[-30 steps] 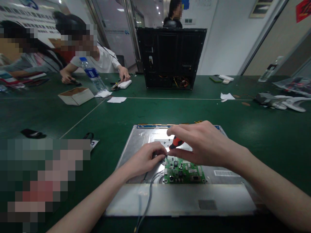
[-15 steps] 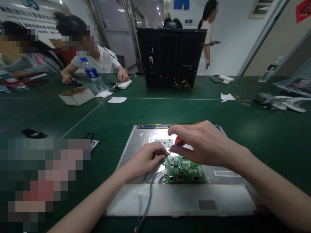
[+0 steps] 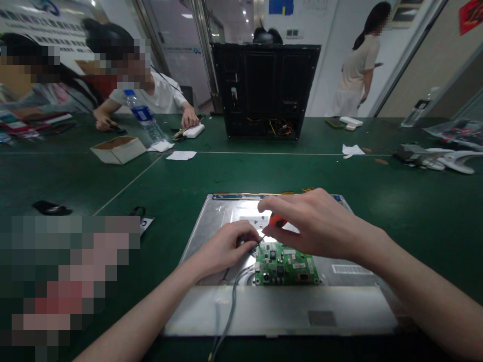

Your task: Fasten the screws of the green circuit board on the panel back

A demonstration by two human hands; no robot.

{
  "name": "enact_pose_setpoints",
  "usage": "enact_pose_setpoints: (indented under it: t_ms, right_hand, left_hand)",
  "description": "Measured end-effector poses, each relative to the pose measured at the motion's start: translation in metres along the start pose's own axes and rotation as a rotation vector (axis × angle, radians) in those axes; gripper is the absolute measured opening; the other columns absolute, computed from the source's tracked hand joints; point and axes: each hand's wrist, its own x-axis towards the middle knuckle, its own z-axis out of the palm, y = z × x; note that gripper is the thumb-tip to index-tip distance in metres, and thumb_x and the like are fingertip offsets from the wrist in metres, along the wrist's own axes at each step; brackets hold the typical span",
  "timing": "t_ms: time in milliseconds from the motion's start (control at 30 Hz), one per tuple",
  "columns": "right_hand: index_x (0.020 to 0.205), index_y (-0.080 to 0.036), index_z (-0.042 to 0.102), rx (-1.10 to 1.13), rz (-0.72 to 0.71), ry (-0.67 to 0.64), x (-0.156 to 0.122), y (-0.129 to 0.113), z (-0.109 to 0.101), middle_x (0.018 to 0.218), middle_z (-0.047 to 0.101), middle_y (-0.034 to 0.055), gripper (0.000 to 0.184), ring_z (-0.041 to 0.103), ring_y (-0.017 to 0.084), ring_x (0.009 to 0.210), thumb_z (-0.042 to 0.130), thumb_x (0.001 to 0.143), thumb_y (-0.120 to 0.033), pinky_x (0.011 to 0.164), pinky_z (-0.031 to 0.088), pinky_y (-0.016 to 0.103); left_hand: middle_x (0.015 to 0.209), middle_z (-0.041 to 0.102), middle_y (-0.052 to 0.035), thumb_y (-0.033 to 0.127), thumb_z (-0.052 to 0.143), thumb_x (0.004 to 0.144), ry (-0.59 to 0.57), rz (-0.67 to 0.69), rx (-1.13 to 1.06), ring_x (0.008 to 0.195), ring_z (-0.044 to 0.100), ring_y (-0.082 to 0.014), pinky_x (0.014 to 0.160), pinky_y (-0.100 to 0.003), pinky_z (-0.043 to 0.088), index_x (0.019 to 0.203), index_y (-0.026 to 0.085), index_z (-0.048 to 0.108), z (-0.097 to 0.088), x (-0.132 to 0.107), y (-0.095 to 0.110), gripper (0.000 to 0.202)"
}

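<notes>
My right hand point(image 3: 320, 221) grips a screwdriver by its red and black handle point(image 3: 277, 220). The thin shaft slants down to the left, its tip at the upper left corner of a green circuit board point(image 3: 287, 266). Right beside that tip, the fingers of my left hand point(image 3: 230, 244) are pinched together; what they hold is too small to make out. Under the board lies a flat silver display panel point(image 3: 211, 311), face down or back up, I cannot tell. A grey cable point(image 3: 233, 306) runs from the board's left side over the panel's near edge.
A black monitor housing point(image 3: 266, 90) stands upright across the green table point(image 3: 241, 173). To its left are a water bottle point(image 3: 145, 118), an open box point(image 3: 118, 151) and seated people. Grey-white tools point(image 3: 437, 158) lie at right. A person point(image 3: 358, 65) stands behind.
The screwdriver handle has turned slightly in my right hand, whose index finger has shifted a little left. My left hand stays in place. The standing person has moved right.
</notes>
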Motion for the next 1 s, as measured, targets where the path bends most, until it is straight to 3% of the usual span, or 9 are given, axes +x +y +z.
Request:
enact_pose_setpoints:
  t_ms: [100,300,467,633,833,1000]
  right_hand:
    - [0.108,-0.016,0.056,0.001,-0.014,0.009,-0.0007,-0.0009,-0.0010,0.094,0.071,0.0042,0.016,0.058,0.014,0.065,0.055,0.093,-0.021,0.053,0.023,0.027]
    - [0.106,-0.019,0.058,-0.013,0.008,-0.007,-0.0004,0.0012,0.0008,0.086,0.072,0.0018,0.016,0.061,0.016,0.065,0.057,0.098,-0.033,0.053,0.022,0.026]
    - [0.118,-0.016,0.053,0.011,-0.005,0.002,-0.0010,-0.0021,-0.0003,0.098,0.072,0.0056,0.025,0.059,0.014,0.066,0.055,0.094,-0.021,0.053,0.023,0.026]
    - [0.113,-0.019,0.056,-0.014,0.006,-0.025,-0.0014,-0.0003,0.0000,0.094,0.073,0.0033,0.020,0.060,0.015,0.066,0.057,0.097,-0.032,0.053,0.023,0.026]
    - [0.120,-0.016,0.053,0.019,-0.010,0.009,-0.0009,-0.0007,0.0000,0.095,0.072,0.0055,0.029,0.059,0.015,0.067,0.055,0.092,-0.021,0.053,0.025,0.027]
    - [0.111,-0.018,0.057,-0.007,0.031,-0.017,-0.0001,-0.0004,0.0003,0.092,0.074,0.0030,0.019,0.061,0.016,0.067,0.055,0.098,-0.032,0.053,0.024,0.027]
  left_hand:
    - [0.094,0.069,-0.0034,0.022,0.058,0.093,-0.005,0.008,-0.004,0.085,0.062,-0.0199,0.076,-0.033,0.047,0.095,0.019,0.066,0.0004,0.0000,-0.0005,0.009]
    - [0.090,0.068,-0.0030,0.020,0.058,0.092,0.032,0.014,0.025,0.080,0.060,-0.0192,0.072,-0.032,0.045,0.094,0.019,0.067,0.0010,-0.0001,0.0007,0.009]
    - [0.091,0.069,-0.0032,0.020,0.058,0.092,0.006,0.028,0.000,0.081,0.061,-0.0190,0.072,-0.031,0.045,0.094,0.019,0.067,0.0012,0.0005,-0.0010,0.010]
    - [0.088,0.068,-0.0026,0.020,0.059,0.091,0.033,0.033,0.019,0.078,0.060,-0.0185,0.070,-0.031,0.044,0.091,0.019,0.066,0.0015,0.0004,-0.0008,0.007]
    - [0.093,0.069,-0.0036,0.022,0.058,0.092,0.015,0.021,-0.011,0.084,0.062,-0.0197,0.075,-0.033,0.047,0.093,0.020,0.065,0.0019,-0.0003,-0.0020,0.007]
    - [0.092,0.069,-0.0033,0.024,0.058,0.093,0.022,-0.004,0.018,0.083,0.061,-0.0196,0.073,-0.032,0.046,0.094,0.020,0.066,0.0016,-0.0005,-0.0006,0.009]
